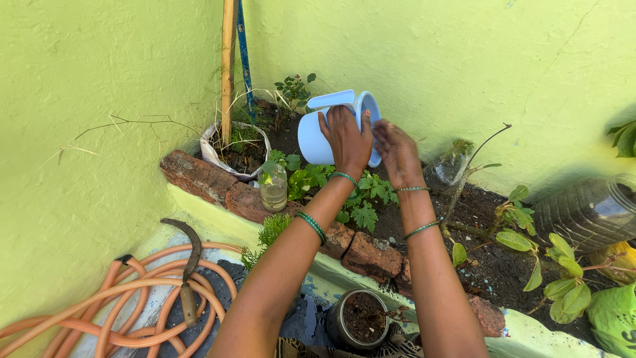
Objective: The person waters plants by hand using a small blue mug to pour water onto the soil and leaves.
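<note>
1. A light blue plastic jug (322, 132) is held tipped on its side over the far part of a soil bed, its handle and rim turned to the right, close to the yellow-green plastered wall (430, 59).
2. The left hand (346, 140) wraps over the near side of the jug, fingers closed around its body in a firm grip; green bangles (311, 227) ring that forearm.
3. The right hand (396, 151) is at the jug's right end, fingers curled toward the rim; whether it actually grips the jug cannot be told.
4. Just below the jug, a cluster of small leafy green plants (361, 199) grows in the dark soil (487, 258).
5. A row of worn red bricks (218, 182) edges the bed on its near side, with a clear glass jar (273, 187) standing on them to the left.
6. Farther left, a white sack planter (235, 149) holds an upright bamboo pole (228, 66).
7. Near left, a coiled orange rubber hose (112, 311) lies on the floor with a curved sickle (189, 265) resting across it.
8. Between the forearms, nearest the camera, sits a round dark pot of soil (361, 321).
</note>
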